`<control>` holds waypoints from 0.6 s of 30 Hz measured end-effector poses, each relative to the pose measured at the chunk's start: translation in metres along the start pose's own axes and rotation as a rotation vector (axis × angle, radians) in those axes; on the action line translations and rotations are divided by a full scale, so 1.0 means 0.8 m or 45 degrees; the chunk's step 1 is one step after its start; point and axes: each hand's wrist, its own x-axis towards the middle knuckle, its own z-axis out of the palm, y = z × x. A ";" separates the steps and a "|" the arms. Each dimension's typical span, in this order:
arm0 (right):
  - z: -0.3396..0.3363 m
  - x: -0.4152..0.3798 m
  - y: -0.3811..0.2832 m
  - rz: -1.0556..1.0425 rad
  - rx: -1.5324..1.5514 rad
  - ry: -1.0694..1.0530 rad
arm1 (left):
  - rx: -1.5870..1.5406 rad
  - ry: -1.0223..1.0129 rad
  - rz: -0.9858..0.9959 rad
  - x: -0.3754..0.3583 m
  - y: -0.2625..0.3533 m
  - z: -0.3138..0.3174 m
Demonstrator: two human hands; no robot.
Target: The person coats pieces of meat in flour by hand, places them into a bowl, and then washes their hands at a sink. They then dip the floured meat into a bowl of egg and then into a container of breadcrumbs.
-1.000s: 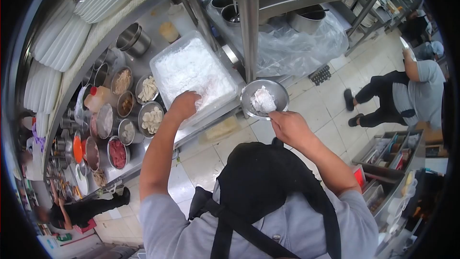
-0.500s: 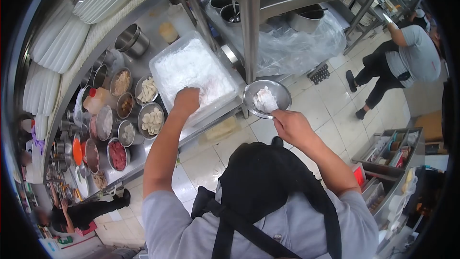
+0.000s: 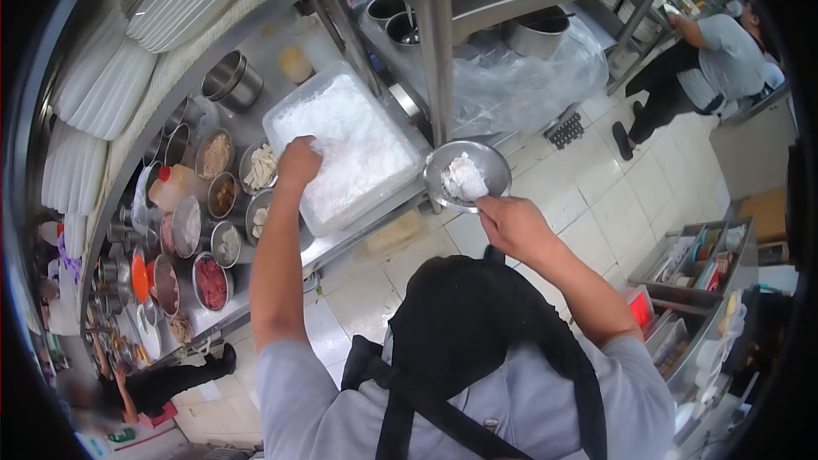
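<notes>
My left hand [image 3: 300, 162] is at the left side of a large clear plastic tub [image 3: 407, 172] filled with white powder [image 3: 349, 132]. Its fingers are curled down at the powder, and the fingertips and anything in them are hidden. In my right hand [image 3: 514, 226] is the near rim of a round metal bowl [image 3: 498, 172], held over the floor beside the counter. A clump of powder-coated pale pieces [image 3: 463, 177] lies in that bowl.
Metal containers of ingredients, including red meat [image 3: 210, 281], stand left of the tub. White plates [image 3: 102, 102] are stacked on the upper shelf. A metal post [image 3: 437, 51] rises behind the bowl. One co-worker [image 3: 720, 64] is at far right, another [image 3: 128, 392] at lower left.
My left hand has moved from the front middle of the powder to its left side. The bowl has shifted slightly left in view. The co-worker at right has moved farther away.
</notes>
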 end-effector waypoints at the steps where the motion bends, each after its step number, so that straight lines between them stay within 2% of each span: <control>1: 0.005 -0.007 -0.002 -0.017 -0.015 -0.010 | 0.004 -0.018 0.005 -0.005 -0.003 0.001; 3: 0.009 -0.007 0.000 -0.026 -0.042 0.005 | 0.005 -0.274 0.150 -0.007 0.036 -0.041; 4: 0.012 -0.009 -0.001 -0.032 -0.050 0.007 | -0.119 -0.342 0.253 -0.015 0.060 -0.058; 5: 0.014 -0.009 -0.001 -0.026 -0.046 0.007 | -0.116 -0.348 0.255 -0.020 0.078 -0.062; 7: 0.017 -0.006 -0.001 -0.083 -0.101 0.005 | -0.366 -0.220 0.609 -0.026 0.103 -0.063; 11: 0.021 -0.008 0.000 -0.105 -0.110 0.031 | -0.366 -0.266 0.541 -0.009 0.115 0.004; 13: 0.025 -0.014 0.003 -0.069 -0.128 0.025 | 0.206 -0.299 0.229 -0.010 0.110 0.055; 14: 0.024 -0.017 0.003 -0.062 -0.132 0.034 | 0.311 -0.280 0.180 -0.022 0.117 0.065; 18: 0.022 -0.028 0.007 0.002 -0.141 0.040 | 0.160 -0.146 0.202 -0.011 0.096 0.086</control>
